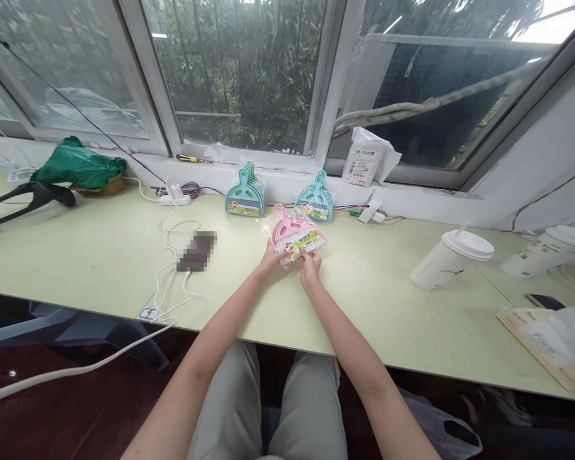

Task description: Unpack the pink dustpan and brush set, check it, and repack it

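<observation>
A pink dustpan and brush set (294,233) in clear wrap, with a green and yellow label, is held over the pale green table (364,306). My left hand (269,259) grips its lower left edge. At the lower middle, by the label, my right hand (310,263) has its fingers closed on the same pack. Behind it, against the wall, stand a stack of teal dustpan sets (245,191) on the left and a smaller teal group (315,197) on the right.
White cups (453,255) and a tissue pack (546,338) are on the right. A blurred dark object (197,251), white cables and a power strip (175,199) lie left. A green bag (79,163) sits far left; a white package (364,160) leans by the window.
</observation>
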`<state>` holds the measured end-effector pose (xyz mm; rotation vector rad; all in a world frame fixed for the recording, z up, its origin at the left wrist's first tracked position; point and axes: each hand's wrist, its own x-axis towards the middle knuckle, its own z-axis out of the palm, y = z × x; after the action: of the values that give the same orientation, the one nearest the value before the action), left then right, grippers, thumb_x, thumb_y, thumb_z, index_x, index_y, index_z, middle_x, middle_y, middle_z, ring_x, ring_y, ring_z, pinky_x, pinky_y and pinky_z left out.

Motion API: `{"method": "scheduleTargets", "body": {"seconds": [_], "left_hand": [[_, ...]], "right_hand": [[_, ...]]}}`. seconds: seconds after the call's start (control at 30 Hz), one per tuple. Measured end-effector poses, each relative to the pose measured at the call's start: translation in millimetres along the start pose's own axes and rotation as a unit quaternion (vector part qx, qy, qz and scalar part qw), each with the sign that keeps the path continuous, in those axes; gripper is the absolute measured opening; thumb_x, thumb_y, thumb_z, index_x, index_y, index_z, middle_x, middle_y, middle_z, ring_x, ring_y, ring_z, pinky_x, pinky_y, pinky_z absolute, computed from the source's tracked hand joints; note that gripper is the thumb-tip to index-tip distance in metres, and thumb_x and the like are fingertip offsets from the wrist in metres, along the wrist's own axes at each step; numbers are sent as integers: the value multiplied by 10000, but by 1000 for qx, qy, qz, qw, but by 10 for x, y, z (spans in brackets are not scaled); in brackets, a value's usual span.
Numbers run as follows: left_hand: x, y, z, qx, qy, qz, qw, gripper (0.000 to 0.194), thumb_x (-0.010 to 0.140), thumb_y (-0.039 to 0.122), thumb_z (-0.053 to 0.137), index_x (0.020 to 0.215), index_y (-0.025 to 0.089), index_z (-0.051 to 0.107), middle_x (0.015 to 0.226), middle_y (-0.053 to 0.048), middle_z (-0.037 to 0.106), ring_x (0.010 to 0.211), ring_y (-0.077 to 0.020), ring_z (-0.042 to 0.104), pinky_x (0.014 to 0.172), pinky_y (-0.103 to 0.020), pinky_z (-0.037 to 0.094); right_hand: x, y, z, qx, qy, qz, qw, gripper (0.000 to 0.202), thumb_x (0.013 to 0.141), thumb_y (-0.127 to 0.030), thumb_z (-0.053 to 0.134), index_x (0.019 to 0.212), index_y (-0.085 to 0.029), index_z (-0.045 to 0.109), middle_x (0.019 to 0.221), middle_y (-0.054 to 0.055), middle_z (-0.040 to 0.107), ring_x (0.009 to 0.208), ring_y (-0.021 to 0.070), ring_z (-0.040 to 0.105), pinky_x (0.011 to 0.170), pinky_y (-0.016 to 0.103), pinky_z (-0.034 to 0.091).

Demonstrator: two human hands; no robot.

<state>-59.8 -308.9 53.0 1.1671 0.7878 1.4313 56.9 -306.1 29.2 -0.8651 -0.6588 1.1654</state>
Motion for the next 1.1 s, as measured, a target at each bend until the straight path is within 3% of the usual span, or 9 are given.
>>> {"method": "scheduleTargets", "body": {"seconds": [0.1, 0.17, 0.3, 0.5, 0.67, 0.77, 0.87, 0.97, 1.1], "left_hand": [[24, -117, 7, 11, 103, -22, 994, 632, 700, 198, 654, 1272, 204, 386, 1312, -110, 545, 1217, -282, 527, 999, -458, 462], [27, -149, 24, 7, 124, -29, 992, 548, 741, 178, 587, 1240, 208, 363, 1311, -105, 539, 1206, -265, 536, 978, -447, 480], [-12, -102, 66, 27, 102, -16, 994, 515, 782, 236, 584, 1233, 225, 335, 1336, -106, 509, 1239, -252, 508, 1000, -430, 464], [-24, -146, 43, 68, 18, 25, 997, 825, 618, 239, 761, 1303, 251, 302, 1456, -114, 375, 1346, -274, 379, 1095, -427, 354], [28, -282, -17, 37, 55, 26, 997, 675, 779, 370, 621, 1344, 242, 275, 1436, -120, 410, 1308, -247, 436, 1047, -439, 396], [-3, -270, -21, 97, 87, 14, 991, 777, 828, 445, 568, 1436, 245, 128, 1434, -131, 419, 1283, -244, 466, 1047, -437, 388], [-67, -149, 7, 242, 141, 61, 958, 984, 769, 465, 648, 1482, 230, 12, 1518, -157, 277, 1392, -267, 305, 1125, -447, 264], [-116, 29, 34, 405, 177, 147, 885, 931, 718, 448, 695, 1473, 221, 201, 1580, -129, 76, 1458, -294, 48, 1167, -491, 68], [-118, 143, 10, 515, 116, 204, 824, 533, 805, 357, 602, 1317, 251, 498, 1525, -92, 296, 1435, -293, 182, 1162, -523, -26]], "right_hand": [[-5, 3, 12, 1, 7, 14, 1000, 339, 657, -278, 699, 956, -171, 582, 1091, 99, 690, 1013, 190, 656, 802, 280, 557], [-3, 2, 17, 13, 10, 29, 999, 327, 647, -251, 699, 943, -170, 583, 1109, 99, 683, 1010, 187, 657, 801, 272, 555], [-1, -18, 11, 36, 7, 26, 999, 339, 636, -241, 709, 946, -171, 590, 1107, 93, 684, 1000, 182, 659, 815, 266, 549], [25, -68, -23, 5, 35, 6, 999, 312, 655, -285, 699, 924, -173, 588, 1042, 95, 705, 993, 191, 661, 794, 277, 555], [13, -44, -12, -3, 15, -9, 1000, 344, 656, -297, 694, 960, -180, 584, 1030, 86, 706, 998, 183, 659, 792, 271, 551], [7, -25, -10, 8, 10, -9, 1000, 364, 644, -291, 702, 969, -180, 581, 1063, 90, 697, 988, 182, 659, 795, 274, 549], [31, -20, -33, 24, 15, -9, 1000, 375, 634, -274, 709, 972, -174, 583, 1104, 100, 683, 980, 179, 660, 809, 278, 545], [73, -32, -69, 31, 23, -5, 999, 382, 626, -265, 713, 972, -170, 583, 1124, 109, 674, 989, 180, 657, 818, 279, 542], [95, -64, -91, 25, 8, -12, 1000, 404, 633, -268, 715, 1004, -174, 585, 1104, 102, 680, 998, 178, 652, 817, 279, 541]]}}
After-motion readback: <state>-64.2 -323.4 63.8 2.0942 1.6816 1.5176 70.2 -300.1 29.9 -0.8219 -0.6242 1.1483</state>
